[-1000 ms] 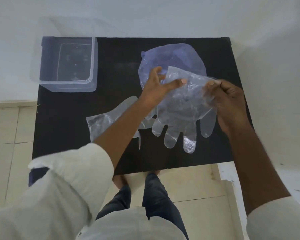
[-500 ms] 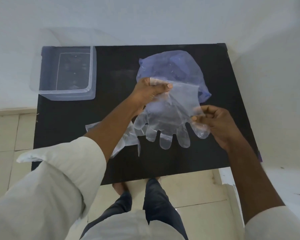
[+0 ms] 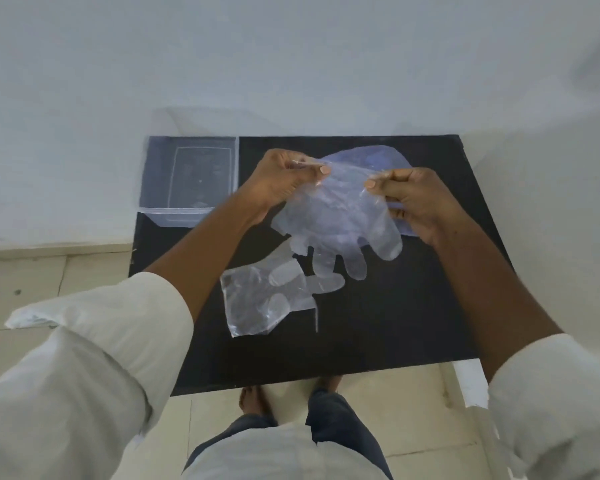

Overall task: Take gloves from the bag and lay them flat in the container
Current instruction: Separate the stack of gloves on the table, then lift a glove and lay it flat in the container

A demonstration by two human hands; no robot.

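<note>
Left hand (image 3: 281, 178): pinching the held glove (image 3: 340, 223) at its cuff.
Right hand (image 3: 413, 199): gripping the opposite cuff corner (fingers dangling down).
Second glove (image 3: 267, 299): flat below both hands.
Container (image 3: 191, 178): left of them.

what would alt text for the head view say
Two bare hands, left and right, pinch the cuff of a clear plastic glove, fingers dangling over a black table. Another clear glove lies flat below; a clear plastic container sits far left, a bluish bag behind.
</note>
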